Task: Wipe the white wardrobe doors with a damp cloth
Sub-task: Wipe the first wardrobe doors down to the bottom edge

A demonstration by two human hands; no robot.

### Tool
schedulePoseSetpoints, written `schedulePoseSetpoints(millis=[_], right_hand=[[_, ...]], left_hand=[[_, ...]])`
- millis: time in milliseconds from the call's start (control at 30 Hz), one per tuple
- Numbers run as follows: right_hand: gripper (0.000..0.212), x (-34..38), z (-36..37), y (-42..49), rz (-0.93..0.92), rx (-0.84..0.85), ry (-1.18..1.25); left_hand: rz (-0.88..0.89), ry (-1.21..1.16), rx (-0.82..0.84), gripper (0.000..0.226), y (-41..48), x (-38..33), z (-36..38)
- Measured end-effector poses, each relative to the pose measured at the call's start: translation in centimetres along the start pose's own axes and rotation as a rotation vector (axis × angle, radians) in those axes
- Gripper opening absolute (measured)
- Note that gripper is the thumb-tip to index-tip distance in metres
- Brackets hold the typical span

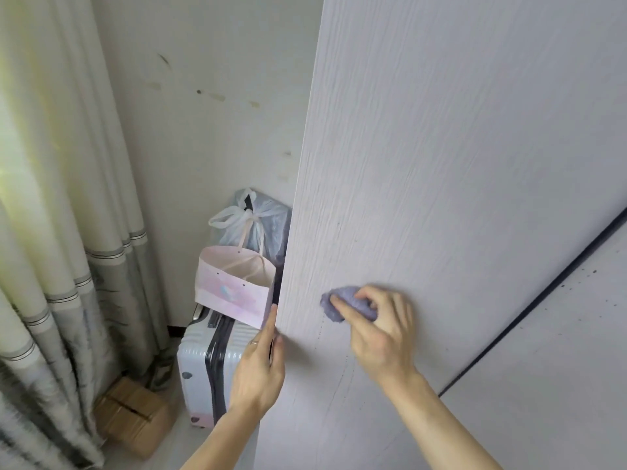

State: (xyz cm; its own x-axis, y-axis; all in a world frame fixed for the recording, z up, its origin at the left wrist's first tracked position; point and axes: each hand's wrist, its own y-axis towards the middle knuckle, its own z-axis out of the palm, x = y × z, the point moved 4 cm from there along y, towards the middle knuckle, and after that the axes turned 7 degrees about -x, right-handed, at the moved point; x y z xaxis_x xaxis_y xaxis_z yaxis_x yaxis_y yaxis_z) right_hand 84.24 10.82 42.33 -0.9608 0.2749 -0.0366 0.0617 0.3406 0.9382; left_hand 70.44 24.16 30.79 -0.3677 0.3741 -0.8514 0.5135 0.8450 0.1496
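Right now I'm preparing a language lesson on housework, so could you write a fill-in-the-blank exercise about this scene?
1. The right hand presses a ____ cloth against the white door.
2. The left hand holds the door along its left ____.
3. The pink paper bag rests on top of a ____.

Missing words: purple; edge; suitcase.

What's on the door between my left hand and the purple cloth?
Head view: bare white door panel, faintly speckled, between the left hand and the purple cloth.
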Motion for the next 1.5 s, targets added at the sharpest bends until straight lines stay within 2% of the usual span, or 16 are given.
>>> schedulePoseSetpoints(millis=[100,167,267,400,467,533,600,733,800,867,967,1033,1133,1267,1367,1500], right_hand=[[0.056,1.2,2.1,-3.5,-0.167,0.252,-0.058],[0.051,1.3,1.6,-2.7,-0.186,0.262,-0.065],[0.042,0.8,-1.1,3.3,-0.047,0.045,-0.04],[0.045,-1.0,-4.7,13.9,0.169,-0.297,0.023],[0.046,-0.5,-5.5,17.3,0.143,-0.355,0.023],[0.045,1.0,-4.6,17.7,0.031,-0.303,-0.009],[0.045,2.5,-2.7,14.9,-0.112,-0.194,-0.019],[0.05,3.6,1.9,3.6,-0.416,0.074,-0.044],[0.05,3.6,2.4,1.4,-0.493,0.164,-0.053],[0.046,3.6,1.8,3.2,-0.423,0.124,-0.067],[0.045,2.8,-0.2,7.9,-0.145,-0.138,-0.061],[0.046,1.9,-0.5,7.9,-0.051,-0.224,-0.053],[0.048,0.8,1.0,2.0,-0.066,-0.225,-0.06],[0.051,0.6,5.2,-9.6,-0.195,-0.141,-0.067],[0.05,0.6,7.5,-16.7,-0.227,-0.114,-0.082],[0.049,0.8,7.8,-18.6,-0.233,-0.145,-0.11]], left_hand=[[-0.006,-0.005,-0.012,0.064,0.5,0.2,-0.1],[-0.008,-0.002,-0.026,0.065,0.1,-0.3,-0.1],[0.073,-0.024,-0.076,0.063,-0.3,-2.5,-0.9],[0.157,-0.061,-0.188,0.055,1.0,-5.0,-1.6],[0.191,-0.089,-0.221,0.053,1.1,-5.7,-2.0],[0.222,-0.105,-0.217,0.052,1.4,-5.5,-2.2],[0.276,-0.088,-0.224,0.056,1.4,-4.7,-2.2],[0.338,-0.121,-0.241,0.057,1.2,-2.0,-1.4],[0.35,-0.117,-0.25,0.055,1.3,-0.8,-0.8],[0.363,-0.121,-0.246,0.054,1.3,0.3,0.4],[0.421,-0.157,-0.281,0.053,2.1,1.6,1.8],[0.48,-0.192,-0.31,0.052,2.4,2.6,2.9],[0.528,-0.266,-0.318,0.052,2.9,4.2,4.2],[0.628,-0.38,-0.331,0.047,3.9,5.2,5.3],[0.668,-0.415,-0.337,0.043,3.4,6.6,6.2],[0.661,-0.43,-0.381,0.044,3.3,7.8,7.3]])
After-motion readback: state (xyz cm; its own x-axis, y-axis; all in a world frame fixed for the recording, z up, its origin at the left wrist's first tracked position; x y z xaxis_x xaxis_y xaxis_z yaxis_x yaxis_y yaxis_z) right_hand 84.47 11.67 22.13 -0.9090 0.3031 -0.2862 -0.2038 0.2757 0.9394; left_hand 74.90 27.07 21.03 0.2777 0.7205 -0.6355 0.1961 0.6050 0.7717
